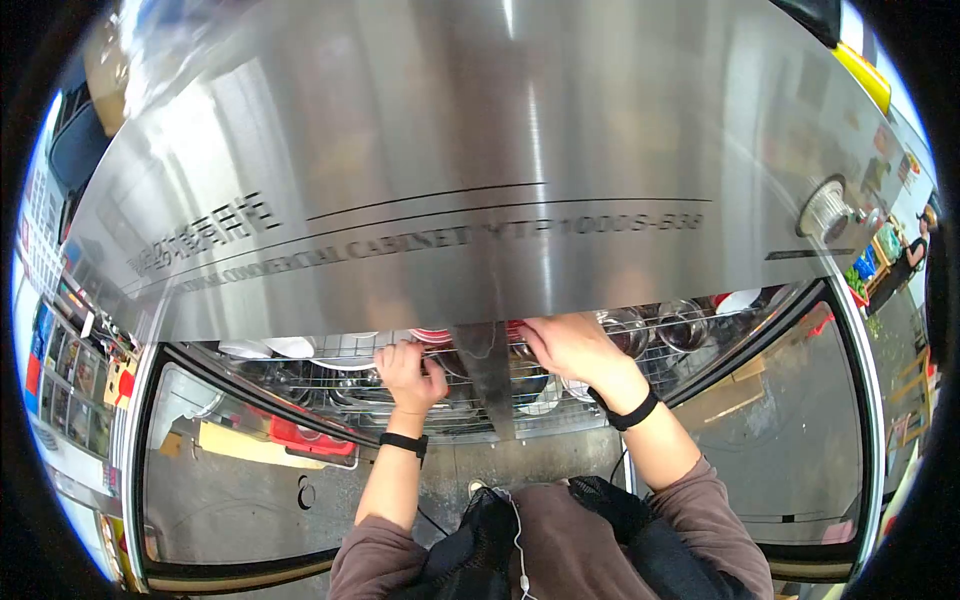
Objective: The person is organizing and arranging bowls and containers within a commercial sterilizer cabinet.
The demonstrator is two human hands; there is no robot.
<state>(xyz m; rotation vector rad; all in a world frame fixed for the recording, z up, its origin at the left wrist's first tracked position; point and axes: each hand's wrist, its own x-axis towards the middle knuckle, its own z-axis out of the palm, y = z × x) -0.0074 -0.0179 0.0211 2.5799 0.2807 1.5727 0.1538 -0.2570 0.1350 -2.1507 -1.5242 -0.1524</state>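
Note:
My left hand (408, 376) is at the front of a wire shelf (330, 360) inside a steel cabinet, with its fingers curled at the front rail. Close by its fingertips are red-rimmed bowls (431, 336). My right hand (572, 347) reaches into the other half of the cabinet, past the central post (487, 375). Its thumb shows beside something red, while the cabinet's front panel hides most of its fingers, so its hold cannot be made out. Glass or metal bowls (684, 326) stand on the shelf to its right.
The steel front panel (480, 130), with printed lettering, overhangs the shelves. A glass door (240, 470) swings out on the left and another glass door (780, 430) on the right. A round knob (826, 211) sits at the panel's right. Another person (908, 262) is at far right.

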